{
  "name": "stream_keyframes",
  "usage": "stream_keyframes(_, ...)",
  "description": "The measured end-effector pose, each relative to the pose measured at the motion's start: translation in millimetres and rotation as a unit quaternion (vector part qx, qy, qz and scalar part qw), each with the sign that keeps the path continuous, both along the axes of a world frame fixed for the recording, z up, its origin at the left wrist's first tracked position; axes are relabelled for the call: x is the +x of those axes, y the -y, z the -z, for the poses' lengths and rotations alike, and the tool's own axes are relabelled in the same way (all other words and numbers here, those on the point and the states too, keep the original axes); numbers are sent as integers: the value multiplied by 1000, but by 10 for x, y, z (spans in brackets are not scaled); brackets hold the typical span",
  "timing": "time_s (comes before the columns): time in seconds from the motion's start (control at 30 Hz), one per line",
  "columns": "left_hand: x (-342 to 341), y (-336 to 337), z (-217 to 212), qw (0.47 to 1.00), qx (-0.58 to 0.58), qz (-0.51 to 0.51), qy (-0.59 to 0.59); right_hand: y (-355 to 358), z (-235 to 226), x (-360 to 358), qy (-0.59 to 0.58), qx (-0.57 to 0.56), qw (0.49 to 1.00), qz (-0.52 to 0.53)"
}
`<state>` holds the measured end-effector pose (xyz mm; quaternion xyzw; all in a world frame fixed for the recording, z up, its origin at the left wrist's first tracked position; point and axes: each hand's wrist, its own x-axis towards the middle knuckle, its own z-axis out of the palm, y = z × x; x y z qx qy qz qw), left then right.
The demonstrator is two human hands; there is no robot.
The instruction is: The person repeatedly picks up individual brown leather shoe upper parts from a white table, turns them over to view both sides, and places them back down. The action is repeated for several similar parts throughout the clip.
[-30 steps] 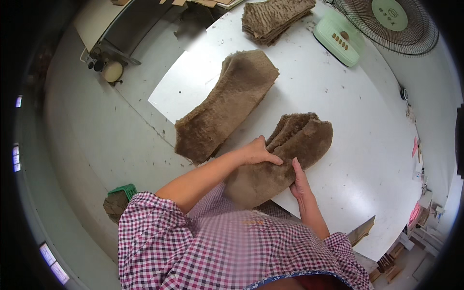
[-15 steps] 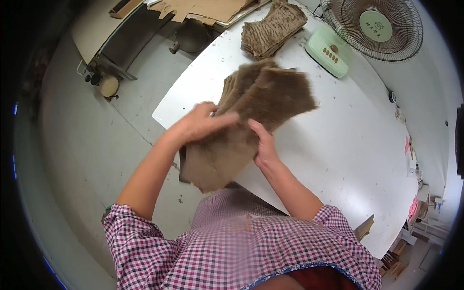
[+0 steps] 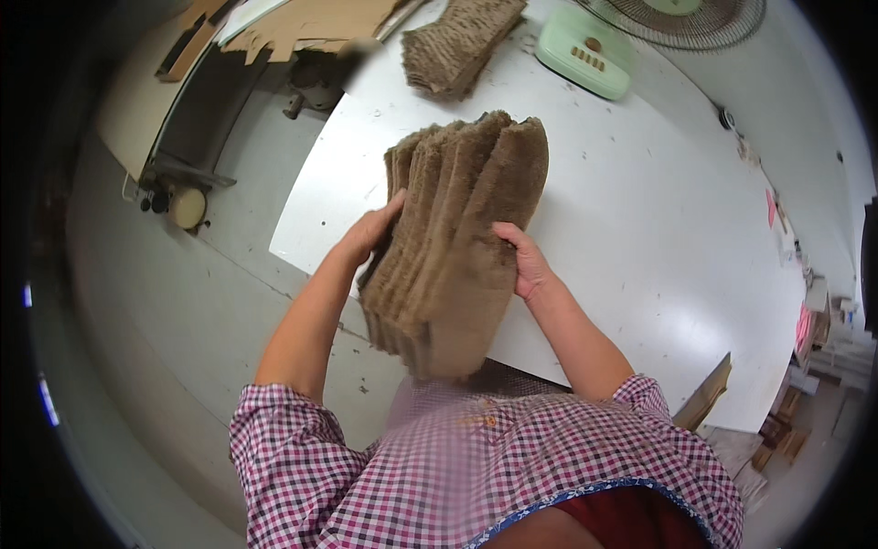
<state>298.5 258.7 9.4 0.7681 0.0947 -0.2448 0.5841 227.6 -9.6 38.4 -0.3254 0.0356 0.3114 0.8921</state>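
Between my two hands stands a thick stack of brown furry fabric pieces (image 3: 448,247), held on edge over the near left part of the white table (image 3: 622,238). My left hand (image 3: 373,229) presses against the stack's left side, its fingers mostly hidden behind the pieces. On the right side, my right hand (image 3: 526,261) grips the outermost piece, thumb on its front face and the other fingers behind. The layers show as close folds along the top and left. A second pile of brown furry pieces (image 3: 457,46) lies at the table's far edge.
A pale green plastic case (image 3: 585,53) and a wire fan (image 3: 686,23) stand at the far right. Brown sheet material (image 3: 311,26) lies on another table at the far left. A flat brown piece (image 3: 704,393) rests near the table's right front edge.
The pieces have gone from splayed and tilted to a more upright, gathered stack. My left hand has moved from across the front to the stack's left side. The view has shifted too.
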Motion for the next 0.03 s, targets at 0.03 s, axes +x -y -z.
stream_keyframes(0.03, 33, 49, -14, 1000, 8, 9, -2, 131, 37, 10, -6, 34, 999, -27)
